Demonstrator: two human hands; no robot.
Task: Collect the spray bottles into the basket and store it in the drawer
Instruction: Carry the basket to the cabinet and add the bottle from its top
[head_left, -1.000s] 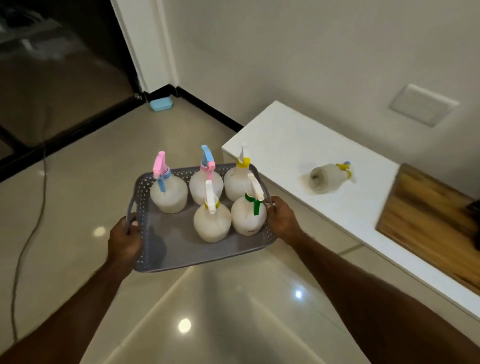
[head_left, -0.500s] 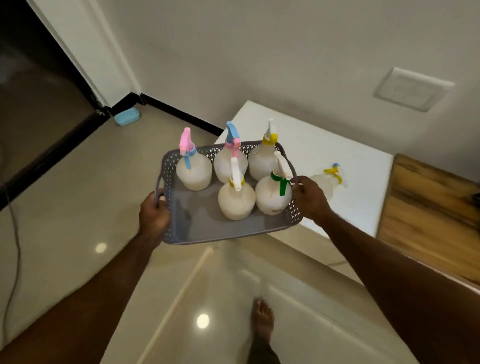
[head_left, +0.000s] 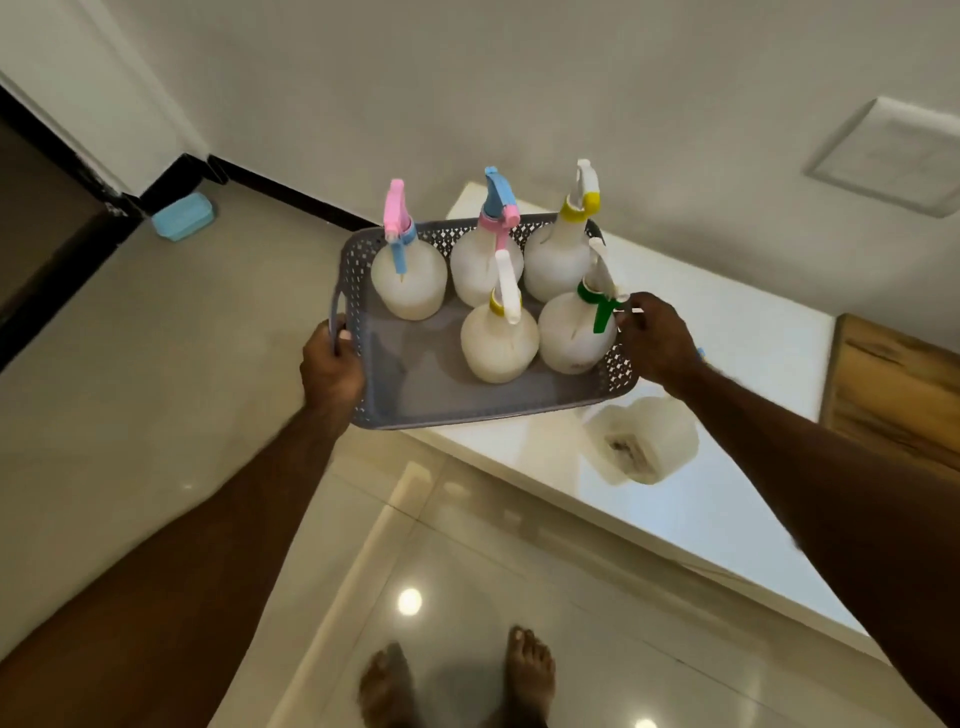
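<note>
I hold a grey perforated basket (head_left: 415, 395) in the air over the left end of a white counter (head_left: 737, 332). My left hand (head_left: 332, 369) grips its left handle and my right hand (head_left: 654, 338) grips its right rim. Several white spray bottles stand upright inside it: a pink-topped one (head_left: 410, 275), a blue-and-pink one (head_left: 485, 265), a yellow-collared one (head_left: 558, 260), a second yellow-collared one (head_left: 498, 338) and a green-triggered one (head_left: 574, 332). One more white bottle (head_left: 641, 441) lies on its side on the counter, below my right wrist, its nozzle hidden.
A wooden panel (head_left: 893, 395) adjoins the counter on the right. A blue box (head_left: 182, 218) sits on the tiled floor by the black skirting at the far left. My bare feet (head_left: 457, 680) stand on the glossy tiles below. A wall plate (head_left: 888, 156) is on the right.
The basket has moved forward and to the right, now over the counter's end. I have stepped closer; the lying bottle now appears below my right wrist.
</note>
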